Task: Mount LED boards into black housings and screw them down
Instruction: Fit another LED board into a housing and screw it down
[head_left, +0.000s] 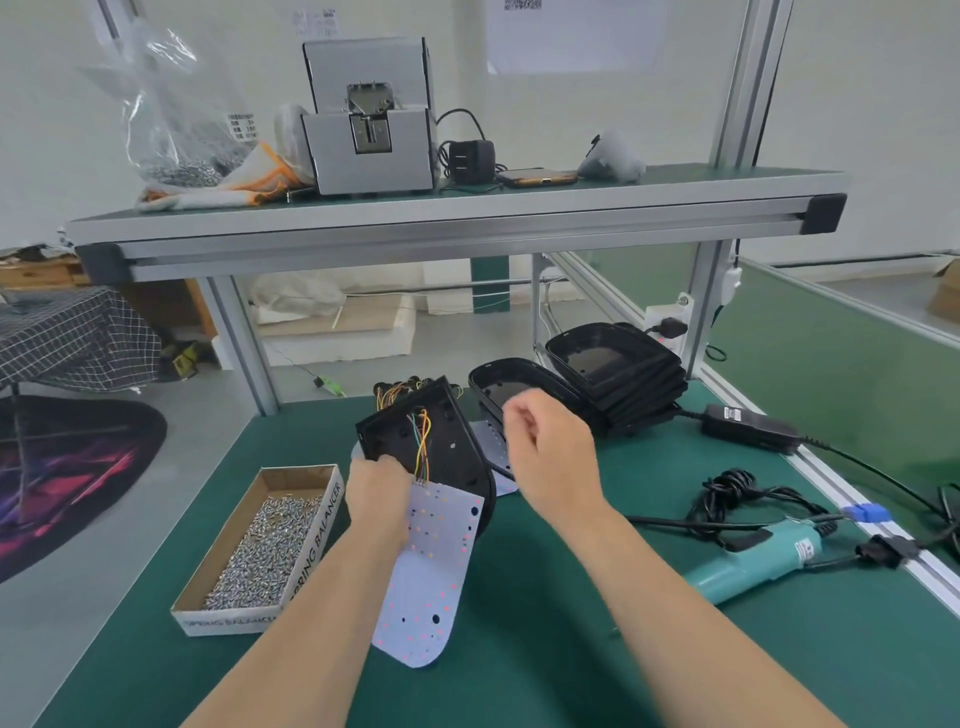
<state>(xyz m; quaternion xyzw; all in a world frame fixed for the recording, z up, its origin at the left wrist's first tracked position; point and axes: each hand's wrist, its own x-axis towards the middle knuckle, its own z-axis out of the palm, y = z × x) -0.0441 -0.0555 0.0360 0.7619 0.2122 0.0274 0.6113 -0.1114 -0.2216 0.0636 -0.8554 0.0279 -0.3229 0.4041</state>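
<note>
Near the middle of the green desk (571, 649), the left hand (376, 496) grips a tilted black plastic housing (447, 441). A white rounded LED board (436, 566) hangs from it on coloured wires and touches the desk. The right hand (550, 447) hovers beside the housing with curled, blurred fingers; I cannot tell if it pinches something. A cardboard box of silver screws (260, 540) sits at the left edge.

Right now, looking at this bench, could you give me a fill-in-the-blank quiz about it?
The left hand grips a ____ housing.
The cardboard box holds loose ____.
The teal screwdriver lies on the ____ mat.
Missing words: black; screws; green.
</note>
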